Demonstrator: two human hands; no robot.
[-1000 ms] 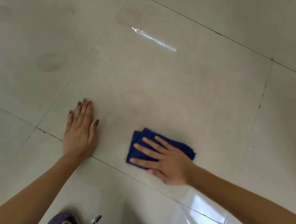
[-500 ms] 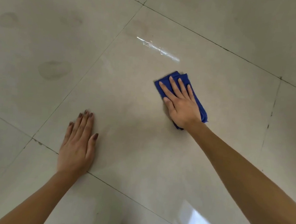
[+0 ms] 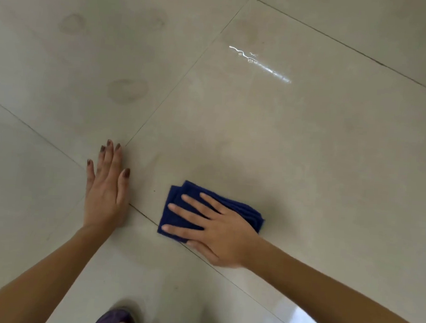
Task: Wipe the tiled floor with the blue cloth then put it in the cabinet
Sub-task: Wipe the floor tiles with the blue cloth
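Blue cloth [image 3: 178, 210] has swept back near, under the right hand's [image 3: 224, 234] flat, spread fingers [image 3: 190, 214]; the left hand [image 3: 106, 194] braces open-palmed on the tiled floor [image 3: 307, 168]; wiping continues.

Only one view on my end: head cam, wide-angle, looking steeply down and forward at the tiled floor [image 3: 308, 148]. It sits close; both forearms come in from the bottom corners. Left hand [image 3: 106, 191] lands left of centre, right hand [image 3: 217, 234] on the blue cloth [image 3: 179, 202] just below centre. Grout lines run diagonally, so I'm rotated against the tile grid. Light streak [image 3: 259, 63] in the upper middle. No second view, so nothing overlaps.
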